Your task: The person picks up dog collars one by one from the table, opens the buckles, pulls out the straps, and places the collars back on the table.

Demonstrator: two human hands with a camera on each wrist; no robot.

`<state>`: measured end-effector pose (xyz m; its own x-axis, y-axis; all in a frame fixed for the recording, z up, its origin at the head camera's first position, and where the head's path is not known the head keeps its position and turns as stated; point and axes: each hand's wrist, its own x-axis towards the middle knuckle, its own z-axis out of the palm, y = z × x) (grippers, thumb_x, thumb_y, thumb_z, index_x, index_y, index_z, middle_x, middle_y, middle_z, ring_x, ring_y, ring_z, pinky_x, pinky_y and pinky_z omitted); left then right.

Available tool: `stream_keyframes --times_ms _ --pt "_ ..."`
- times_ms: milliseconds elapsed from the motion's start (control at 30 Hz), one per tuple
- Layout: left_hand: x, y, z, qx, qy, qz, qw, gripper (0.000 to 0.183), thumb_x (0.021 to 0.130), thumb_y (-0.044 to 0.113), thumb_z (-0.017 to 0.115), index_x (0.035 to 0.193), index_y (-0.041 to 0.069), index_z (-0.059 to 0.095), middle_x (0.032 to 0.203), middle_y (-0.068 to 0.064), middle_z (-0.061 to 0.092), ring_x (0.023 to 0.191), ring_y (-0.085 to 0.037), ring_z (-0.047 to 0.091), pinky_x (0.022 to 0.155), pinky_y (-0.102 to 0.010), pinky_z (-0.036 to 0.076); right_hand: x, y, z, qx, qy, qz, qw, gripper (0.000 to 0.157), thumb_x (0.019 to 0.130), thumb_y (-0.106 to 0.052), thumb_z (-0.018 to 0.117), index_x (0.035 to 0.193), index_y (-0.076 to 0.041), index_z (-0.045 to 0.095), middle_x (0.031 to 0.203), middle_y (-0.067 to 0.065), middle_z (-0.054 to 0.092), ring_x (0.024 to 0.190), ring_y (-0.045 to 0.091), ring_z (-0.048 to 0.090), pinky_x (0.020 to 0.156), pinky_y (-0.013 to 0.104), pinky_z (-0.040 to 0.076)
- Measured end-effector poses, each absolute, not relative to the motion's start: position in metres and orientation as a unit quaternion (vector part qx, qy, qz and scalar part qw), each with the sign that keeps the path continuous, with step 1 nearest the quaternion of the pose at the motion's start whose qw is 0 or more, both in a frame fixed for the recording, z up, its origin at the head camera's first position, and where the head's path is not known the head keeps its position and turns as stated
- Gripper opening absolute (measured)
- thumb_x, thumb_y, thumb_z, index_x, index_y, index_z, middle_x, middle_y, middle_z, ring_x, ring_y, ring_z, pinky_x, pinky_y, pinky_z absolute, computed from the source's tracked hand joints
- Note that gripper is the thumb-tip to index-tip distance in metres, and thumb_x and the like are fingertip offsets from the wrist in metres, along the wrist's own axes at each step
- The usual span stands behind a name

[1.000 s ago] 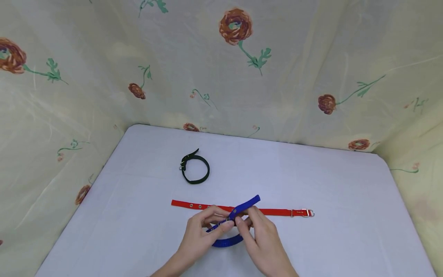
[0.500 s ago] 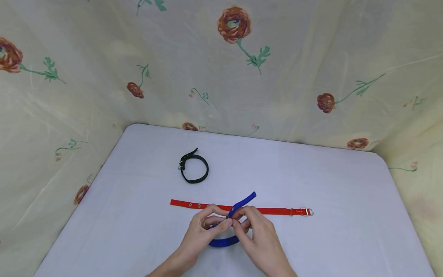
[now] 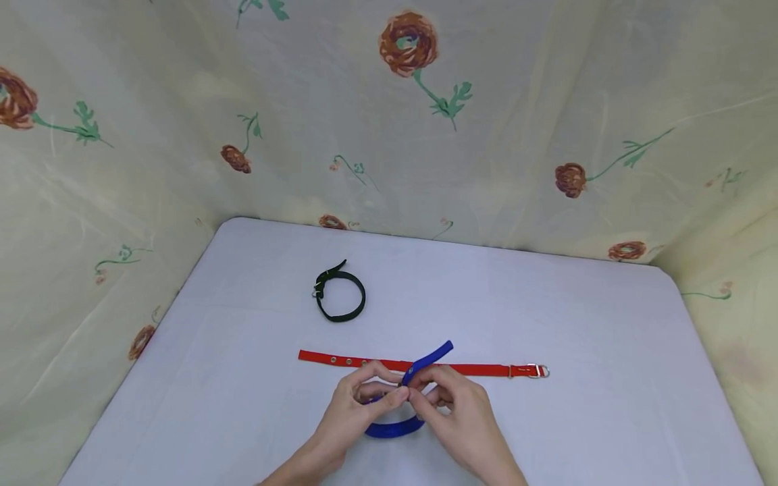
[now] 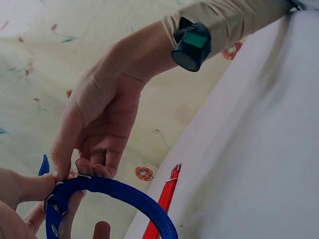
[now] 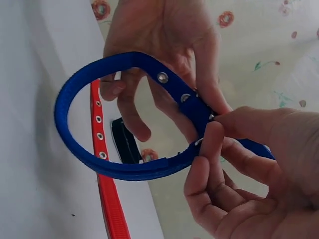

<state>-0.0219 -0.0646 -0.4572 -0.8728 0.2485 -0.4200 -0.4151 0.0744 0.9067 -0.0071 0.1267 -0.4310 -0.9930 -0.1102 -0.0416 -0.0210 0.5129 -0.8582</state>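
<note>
A blue collar (image 3: pixel 394 430) is bent into a loop between both hands, its tail end standing up toward the upper right. Metal eyelets dot the strap, plain in the right wrist view of the blue collar (image 5: pixel 114 172). My left hand (image 3: pixel 355 408) pinches it at the overlap with thumb and fingers. From the other side my right hand (image 3: pixel 458 412) pinches it near the buckle, which the fingers mostly hide. Just beyond the hands a red collar (image 3: pixel 480 370) lies flat and straightened, its middle partly covered by them.
A black collar (image 3: pixel 365 297), fastened in a ring, lies farther back on the left of the white table (image 3: pixel 547 310). Floral cloth (image 3: pixel 486 135) hangs behind and at both sides of the table.
The blue tail end dips, then rises slightly while the fingers shift at the buckle. My right hand's fingers have drawn in closer to the left thumb. Red and black collars stay put.
</note>
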Motion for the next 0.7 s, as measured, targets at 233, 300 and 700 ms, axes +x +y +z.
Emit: stream_keyframes --times_ms 233,300,700 --pt "-0.0211 -0.0653 -0.4607 -0.046 0.675 0.688 0.264 0.033 0.096 0.039 0.082 0.116 0.016 0.071 0.105 -0.005 0.085 0.102 -0.016 0.074 0.093 -0.034 0.047 -0.0084 0.1275 -0.4313 -0.055 0.874 -0.478 0.063 0.007 0.094 -0.014 0.081 0.096 -0.018 0.076 0.093 -0.004 0.067 0.073 -0.002 0.06 0.068 0.02 0.053" --pt "-0.0206 -0.0649 -0.4619 -0.044 0.67 0.693 0.264 0.033 0.097 0.038 0.082 0.117 0.014 0.071 0.104 -0.005 0.085 0.098 -0.016 0.076 0.091 -0.033 0.049 -0.0077 0.1262 -0.4316 -0.059 0.88 -0.467 0.067 0.006 0.096 -0.017 0.08 0.096 -0.017 0.074 0.091 -0.004 0.063 0.073 -0.001 0.056 0.065 0.019 0.05" --pt "-0.018 -0.0673 -0.463 -0.021 0.666 0.702 0.251 0.034 0.101 0.027 0.078 0.126 0.006 0.072 0.107 -0.006 0.083 0.084 -0.015 0.072 0.08 -0.03 0.058 -0.0045 0.1198 -0.4319 -0.051 0.906 -0.414 0.064 0.009 0.092 -0.018 0.078 0.09 -0.016 0.069 0.075 -0.004 0.053 0.066 0.004 0.046 0.058 0.02 0.039"
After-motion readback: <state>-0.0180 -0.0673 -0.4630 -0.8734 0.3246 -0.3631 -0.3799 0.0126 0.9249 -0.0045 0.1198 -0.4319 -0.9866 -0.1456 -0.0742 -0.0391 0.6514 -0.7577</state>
